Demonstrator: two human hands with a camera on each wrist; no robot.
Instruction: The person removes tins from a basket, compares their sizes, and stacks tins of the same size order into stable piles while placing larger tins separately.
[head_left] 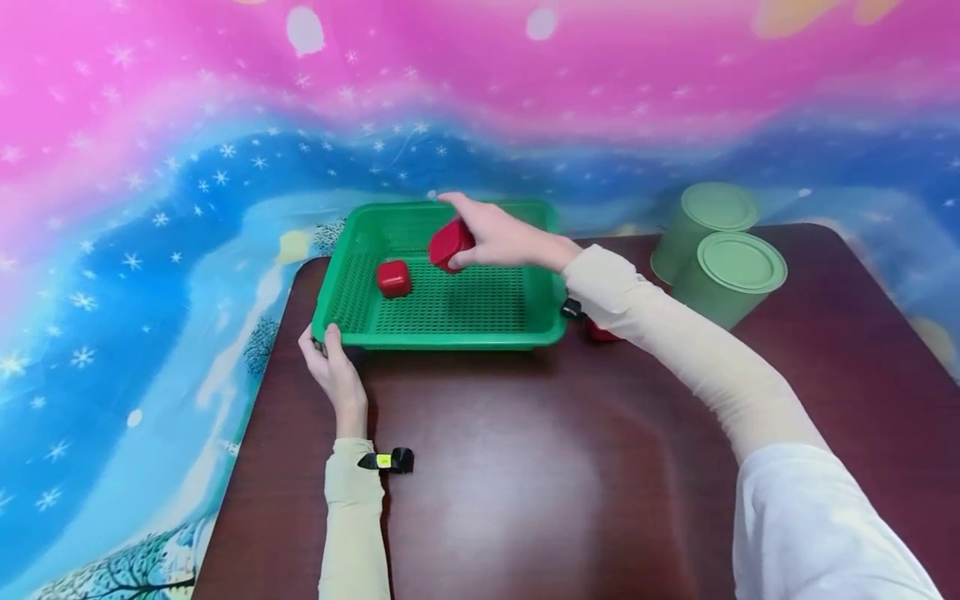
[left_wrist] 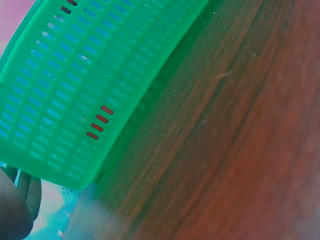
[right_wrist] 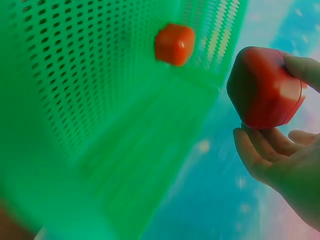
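A green plastic basket (head_left: 442,340) with a perforated floor and walls sits at the far side of the table. My left hand (head_left: 335,377) grips its front left corner, thumb over the rim; in the left wrist view that hand (left_wrist: 17,207) shows only partly beside the basket wall. Above the basket, my right hand (head_left: 498,237) holds a red rounded box (head_left: 448,243) between thumb and fingers. The right wrist view shows this box (right_wrist: 265,87) with a seam near one end. Another red rounded box (head_left: 393,278) lies inside, toward the left of the basket floor.
Two pale green canisters (head_left: 741,265) with lids stand to the right of the basket. Part of another red object (head_left: 602,332) shows beneath the right forearm. The dark wooden table (head_left: 510,467) extends toward me, and a patterned cloth (head_left: 225,158) hangs behind it.
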